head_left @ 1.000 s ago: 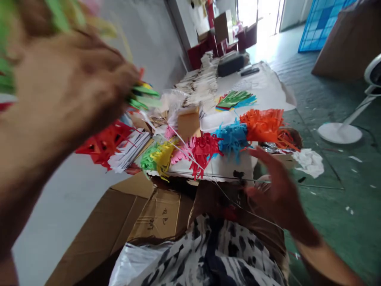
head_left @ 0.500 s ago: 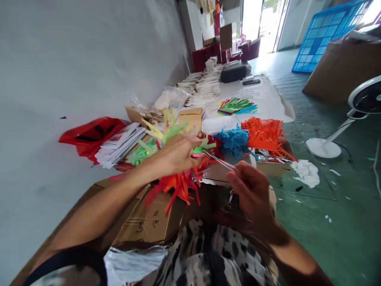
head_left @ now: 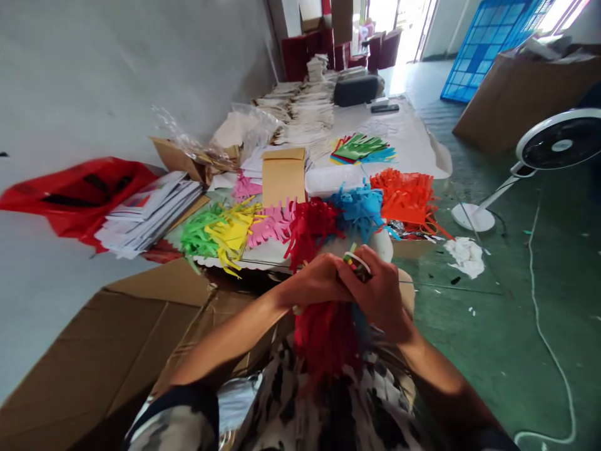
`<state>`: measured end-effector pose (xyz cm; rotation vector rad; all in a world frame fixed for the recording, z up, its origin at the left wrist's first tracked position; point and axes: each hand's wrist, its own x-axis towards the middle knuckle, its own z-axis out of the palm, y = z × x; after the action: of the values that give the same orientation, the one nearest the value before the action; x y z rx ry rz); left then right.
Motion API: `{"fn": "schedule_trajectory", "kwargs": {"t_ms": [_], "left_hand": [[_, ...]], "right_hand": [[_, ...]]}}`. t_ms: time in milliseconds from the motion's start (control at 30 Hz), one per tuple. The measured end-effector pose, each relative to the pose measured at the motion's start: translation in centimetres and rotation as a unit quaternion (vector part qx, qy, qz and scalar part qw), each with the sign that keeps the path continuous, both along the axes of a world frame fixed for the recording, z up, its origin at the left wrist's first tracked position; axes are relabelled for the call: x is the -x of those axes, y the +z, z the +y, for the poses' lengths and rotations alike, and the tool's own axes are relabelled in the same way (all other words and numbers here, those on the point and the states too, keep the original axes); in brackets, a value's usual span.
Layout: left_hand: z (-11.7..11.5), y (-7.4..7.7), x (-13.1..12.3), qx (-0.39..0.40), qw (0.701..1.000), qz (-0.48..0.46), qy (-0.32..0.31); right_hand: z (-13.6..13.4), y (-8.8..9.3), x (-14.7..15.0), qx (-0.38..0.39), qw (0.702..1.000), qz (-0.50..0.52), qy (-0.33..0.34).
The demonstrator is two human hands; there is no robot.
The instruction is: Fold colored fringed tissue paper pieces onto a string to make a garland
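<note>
My left hand (head_left: 315, 283) and my right hand (head_left: 378, 294) meet over my lap, both closed around the top of a bunch of fringed paper strips (head_left: 326, 338). Its red fringe hangs down below my hands. Short green, yellow and white strip ends (head_left: 353, 258) stick up between my fingers. Just beyond my hands, a row of fringed paper bundles lies on the white table (head_left: 413, 141): green (head_left: 200, 233), yellow (head_left: 232, 235), pink (head_left: 272, 225), red (head_left: 310, 224), blue (head_left: 359, 210) and orange (head_left: 406, 197).
An open cardboard box (head_left: 117, 351) lies at my left. A red plastic bag (head_left: 70, 191) and a stack of papers (head_left: 148, 213) sit further left. A brown envelope (head_left: 283, 176) stands behind the bundles. A white fan (head_left: 544, 150) stands on the green floor at right.
My left hand swept down from near the camera with the paper bunch and joined my right hand over my lap. The bunch now hangs fringe-down between both hands.
</note>
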<state>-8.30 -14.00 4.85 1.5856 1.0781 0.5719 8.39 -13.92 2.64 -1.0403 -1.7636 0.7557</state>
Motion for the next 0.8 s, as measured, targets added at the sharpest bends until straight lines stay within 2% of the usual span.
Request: {"fn": "schedule_trajectory", "kwargs": {"t_ms": [200,300,467,600,667,800], "left_hand": [[-2.0,-2.0,1.1,0.163,0.982,-0.096,-0.010],[-3.0,-3.0,1.0,0.183,0.971,-0.151,0.028],[-4.1,-4.0,0.5,0.130,0.979,-0.141,0.067],[-3.5,-3.7,1.8,0.075,0.989,-0.123,0.038],[-2.8,-3.4,3.5,0.019,0.992,-0.122,0.022],[-2.1,-2.4,7.1,-0.095,0.991,-0.085,0.026]], "right_hand": [[-0.3,-1.0,-0.2,-0.004,0.999,0.033,-0.038],[-0.4,-1.1,0.1,0.021,0.999,0.044,-0.011],[-0.2,-1.3,0.8,0.156,0.981,0.058,0.104],[0.1,-1.3,1.1,0.123,0.986,0.028,0.113],[0.2,-1.0,1.0,0.102,0.988,0.028,0.115],[0.2,-0.1,1.0,0.090,0.982,0.018,0.167]]}}
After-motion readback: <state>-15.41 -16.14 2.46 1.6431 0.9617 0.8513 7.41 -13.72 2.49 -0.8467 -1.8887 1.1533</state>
